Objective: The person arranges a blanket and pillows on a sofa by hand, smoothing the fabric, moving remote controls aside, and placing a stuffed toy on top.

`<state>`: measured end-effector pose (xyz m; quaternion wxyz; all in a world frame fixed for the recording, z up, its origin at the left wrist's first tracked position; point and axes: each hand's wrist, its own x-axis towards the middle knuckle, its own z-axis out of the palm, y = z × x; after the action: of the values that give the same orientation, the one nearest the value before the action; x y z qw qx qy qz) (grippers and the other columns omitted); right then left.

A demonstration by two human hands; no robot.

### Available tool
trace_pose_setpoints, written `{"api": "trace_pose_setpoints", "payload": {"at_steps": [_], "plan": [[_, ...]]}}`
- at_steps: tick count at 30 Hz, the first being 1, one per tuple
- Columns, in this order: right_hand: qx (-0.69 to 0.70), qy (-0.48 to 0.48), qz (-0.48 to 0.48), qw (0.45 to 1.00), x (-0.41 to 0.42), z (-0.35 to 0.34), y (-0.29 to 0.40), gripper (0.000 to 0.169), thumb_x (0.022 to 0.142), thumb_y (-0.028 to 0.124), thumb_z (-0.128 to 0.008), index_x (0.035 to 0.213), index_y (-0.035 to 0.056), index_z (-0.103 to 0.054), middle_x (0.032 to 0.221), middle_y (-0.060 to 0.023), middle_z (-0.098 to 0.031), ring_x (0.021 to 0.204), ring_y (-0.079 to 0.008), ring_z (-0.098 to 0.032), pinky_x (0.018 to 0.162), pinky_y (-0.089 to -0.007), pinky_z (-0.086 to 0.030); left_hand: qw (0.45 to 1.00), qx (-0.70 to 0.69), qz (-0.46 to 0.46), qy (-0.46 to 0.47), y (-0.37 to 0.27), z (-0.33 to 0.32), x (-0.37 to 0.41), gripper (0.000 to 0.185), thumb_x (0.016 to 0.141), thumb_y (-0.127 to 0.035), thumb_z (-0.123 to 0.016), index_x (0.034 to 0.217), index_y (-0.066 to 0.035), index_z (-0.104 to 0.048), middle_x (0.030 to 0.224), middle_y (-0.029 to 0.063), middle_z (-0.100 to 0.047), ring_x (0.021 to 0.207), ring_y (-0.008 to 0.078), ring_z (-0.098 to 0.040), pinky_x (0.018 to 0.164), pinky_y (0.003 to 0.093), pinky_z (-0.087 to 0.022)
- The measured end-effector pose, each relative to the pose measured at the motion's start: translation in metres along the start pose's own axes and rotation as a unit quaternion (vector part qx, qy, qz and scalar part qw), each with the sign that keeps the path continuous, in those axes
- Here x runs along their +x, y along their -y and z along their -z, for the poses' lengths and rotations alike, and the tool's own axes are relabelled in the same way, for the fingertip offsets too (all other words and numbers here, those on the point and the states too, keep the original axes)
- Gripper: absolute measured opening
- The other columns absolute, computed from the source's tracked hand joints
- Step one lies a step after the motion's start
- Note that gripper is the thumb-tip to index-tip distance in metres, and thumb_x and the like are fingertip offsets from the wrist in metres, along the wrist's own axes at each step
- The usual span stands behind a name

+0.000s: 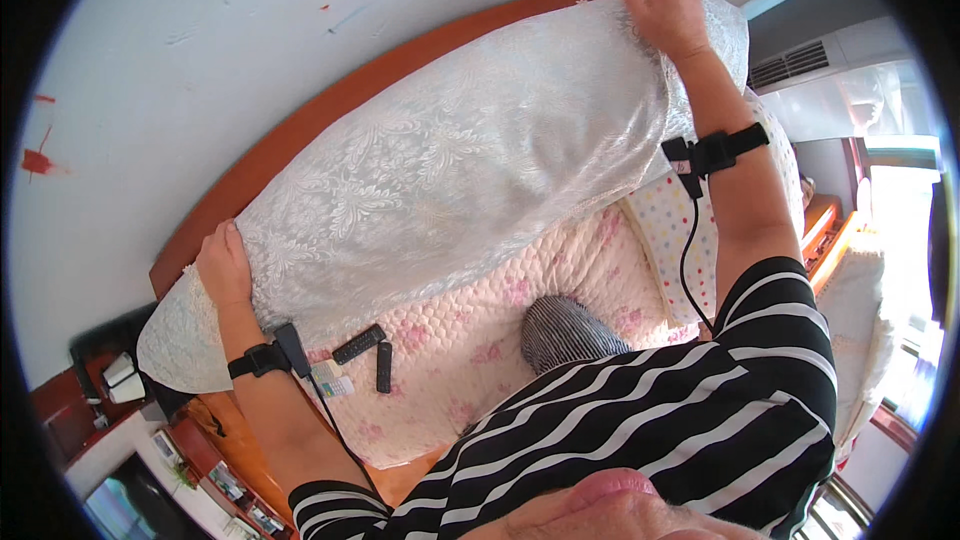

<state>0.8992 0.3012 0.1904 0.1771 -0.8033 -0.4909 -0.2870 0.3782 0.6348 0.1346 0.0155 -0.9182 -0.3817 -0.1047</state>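
A white lace cover (442, 157) with a leafy pattern drapes over the front of a curved wooden headboard (315, 97). At the headboard's left part, my left hand (225, 262) is closed on the cover, with its fingertips hidden behind the top edge. Near the right end, my right hand (666, 7) is at the cover's upper edge, slightly blurred, its fingers apart and nothing visibly held. The cover's lower edge hangs in loose folds above a pink-flowered quilted bedspread (480, 345).
Dark remote controls (359, 344) and pale ones (330, 382) lie on the bedspread. A dotted pillow (675, 240) lies at the right, below my forearm. My striped knee (570, 334) rests on the bed. Cables run from both wrist straps. An air conditioner (795, 64) stands at the far right.
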Motion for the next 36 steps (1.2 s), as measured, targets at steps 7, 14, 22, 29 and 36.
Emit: {"api": "trace_pose_setpoints", "payload": {"at_steps": [7, 14, 22, 29, 36], "plan": [[-0.161, 0.288, -0.158, 0.931, 0.002, -0.003, 0.001, 0.054, 0.088, 0.051, -0.034, 0.096, 0.0129, -0.071, 0.104, -0.0118, -0.067, 0.103, -0.0289, -0.059, 0.096, -0.0452, -0.035, 0.999, 0.019, 0.031, 0.007, 0.007, -0.007, 0.016, 0.039, 0.095, -0.03, -0.037, 0.103, -0.002, -0.063, 0.094, 0.0228, -0.061, 0.09, 0.0396, -0.057, 0.08, 0.0452, -0.043], [-0.134, -0.064, -0.147, 0.978, -0.045, 0.012, -0.003, 0.038, 0.083, 0.035, -0.053, 0.114, 0.0147, -0.059, 0.126, -0.01, -0.051, 0.119, -0.0295, -0.044, 0.099, -0.0454, -0.033, 0.973, 0.158, -0.027, -0.168, -0.034, 0.043, 0.027, 0.034, 0.094, -0.027, -0.042, 0.11, -0.002, -0.059, 0.107, 0.0195, -0.06, 0.102, 0.0366, -0.053, 0.085, 0.0485, -0.04], [-0.158, 0.215, -0.226, 0.937, -0.349, 0.135, 0.038, 0.045, 0.078, 0.021, -0.06, 0.121, 0.012, -0.049, 0.13, -0.0108, -0.042, 0.126, -0.0307, -0.034, 0.102, -0.0465, -0.028, 0.977, 0.115, -0.126, -0.127, 0.026, 0.064, -0.194, 0.033, 0.089, -0.016, -0.045, 0.117, 0.002, -0.052, 0.116, 0.0212, -0.053, 0.106, 0.0405, -0.048, 0.096, 0.048, -0.036], [-0.065, 0.522, -0.337, 0.781, -0.447, 0.242, 0.134, 0.033, 0.081, 0.028, -0.053, 0.104, 0.0064, -0.062, 0.119, -0.0128, -0.052, 0.116, -0.0303, -0.043, 0.094, -0.0468, -0.037, 0.993, 0.035, -0.11, 0.009, 0.078, 0.111, -0.397, 0.037, 0.088, -0.011, -0.046, 0.122, 0.002, -0.049, 0.106, 0.0218, -0.055, 0.1, 0.0353, -0.052, 0.087, 0.0409, -0.042], [-0.03, 0.491, -0.473, 0.731, -0.506, 0.349, 0.218, 0.029, 0.082, 0.028, -0.05, 0.095, 0.0078, -0.066, 0.107, -0.0136, -0.059, 0.105, -0.0314, -0.054, 0.085, -0.0446, -0.046, 0.966, -0.146, -0.08, 0.196, 0.042, 0.084, -0.462, 0.036, 0.088, -0.012, -0.048, 0.12, 0.003, -0.05, 0.104, 0.0199, -0.057, 0.096, 0.0315, -0.054, 0.085, 0.0383, -0.043]]}}
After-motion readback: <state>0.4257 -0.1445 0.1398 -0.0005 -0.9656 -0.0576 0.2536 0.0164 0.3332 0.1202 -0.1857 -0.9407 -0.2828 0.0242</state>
